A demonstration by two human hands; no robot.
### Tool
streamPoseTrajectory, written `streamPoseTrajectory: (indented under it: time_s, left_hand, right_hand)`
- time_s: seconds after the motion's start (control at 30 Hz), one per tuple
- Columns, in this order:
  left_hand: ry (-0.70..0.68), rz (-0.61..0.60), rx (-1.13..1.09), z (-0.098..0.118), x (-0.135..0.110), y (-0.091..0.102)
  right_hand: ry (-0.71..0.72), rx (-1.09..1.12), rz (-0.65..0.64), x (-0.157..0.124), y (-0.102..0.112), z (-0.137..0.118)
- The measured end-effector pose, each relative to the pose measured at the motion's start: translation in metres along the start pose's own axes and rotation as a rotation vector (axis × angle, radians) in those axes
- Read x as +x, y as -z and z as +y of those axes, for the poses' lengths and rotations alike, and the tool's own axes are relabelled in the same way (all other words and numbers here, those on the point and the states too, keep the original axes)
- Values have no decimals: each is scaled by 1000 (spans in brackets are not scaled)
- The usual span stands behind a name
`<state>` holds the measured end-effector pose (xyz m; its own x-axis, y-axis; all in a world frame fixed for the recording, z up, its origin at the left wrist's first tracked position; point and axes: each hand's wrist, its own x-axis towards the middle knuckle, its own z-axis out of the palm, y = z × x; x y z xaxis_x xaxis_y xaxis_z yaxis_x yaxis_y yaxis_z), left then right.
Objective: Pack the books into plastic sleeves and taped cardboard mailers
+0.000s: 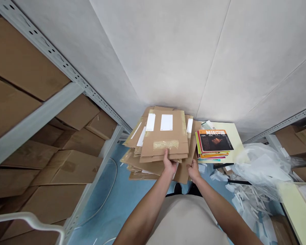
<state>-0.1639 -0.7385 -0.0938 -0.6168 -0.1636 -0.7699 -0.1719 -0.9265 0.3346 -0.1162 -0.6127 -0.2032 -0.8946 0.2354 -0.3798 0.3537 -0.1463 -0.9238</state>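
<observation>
A stack of flat brown cardboard mailers (177, 131) with white labels and clear tape lies in front of me against the wall. My left hand (169, 165) grips the near edge of the top mailers, its thumb on top and its other fingers hidden underneath. Beside it, my right hand (193, 170) is closed on the near right edge of a larger cardboard mailer (183, 172) that sticks out lower down. Just right of the stack, a pile of colourful magazines (216, 141) with a dark, orange-topped cover rests on a pale table.
A metal shelving rack (78, 80) full of cardboard boxes (71, 166) stands on the left. Crumpled clear plastic (264, 168) and white scraps (252, 200) lie to the right. Another pale tabletop (295, 211) juts in at lower right. A white cable (113, 180) crosses the blue floor.
</observation>
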Motion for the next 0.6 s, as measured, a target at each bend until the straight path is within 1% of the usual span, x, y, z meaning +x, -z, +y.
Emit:
streamPoseTrajectory:
  time_s: [0.07, 0.17, 0.23, 0.5, 0.6]
  left_hand:
    - [-28, -2, 1, 3, -1, -2]
    - [-15, 2, 3, 6, 0, -4]
    - [-11, 21, -2, 8, 1, -5]
    - [-59, 26, 18, 12, 5, -5]
    - [-43, 33, 30, 15, 10, -2]
  right_hand:
    - [37, -54, 19, -1, -2, 5]
    - [92, -175, 40, -1, -3, 9]
    - [99, -223, 50, -1, -3, 10]
    - [78, -258, 51, 1, -6, 9]
    - [70, -260, 41, 2, -8, 9]
